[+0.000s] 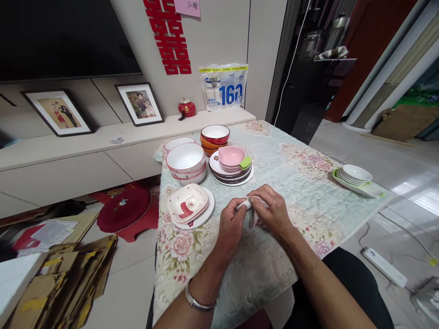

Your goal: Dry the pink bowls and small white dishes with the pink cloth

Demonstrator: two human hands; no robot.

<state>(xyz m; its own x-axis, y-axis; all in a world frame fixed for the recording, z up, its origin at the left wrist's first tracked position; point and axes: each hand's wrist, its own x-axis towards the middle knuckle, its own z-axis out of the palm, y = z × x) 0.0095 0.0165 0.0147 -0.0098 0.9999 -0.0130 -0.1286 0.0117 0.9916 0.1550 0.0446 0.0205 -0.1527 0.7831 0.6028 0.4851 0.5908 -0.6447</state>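
Observation:
My left hand (231, 224) is closed, thumb and fingers pinching a small white object (243, 204) whose kind I cannot make out; it could be a ceramic piece. Bunched around its other end is a pale pinkish cloth (256, 219), gripped by my right hand (270, 208). Both hands meet above the front part of the table. Just to their left, a square cartoon-print dish (188, 201) lies on a white plate (210, 212). Beyond the hands, pink bowls (231, 156) with a green handle rest on a stack of dark-rimmed plates (248, 178).
White red-rimmed bowls (185, 157) and a stack of red and orange bowls (215, 135) stand further back. Small white dishes (356, 173) sit on a long tray (375, 191) near the table's right edge. A floral tablecloth (267, 151) covers the table. Flattened cardboard (72, 278) lies on the floor at left.

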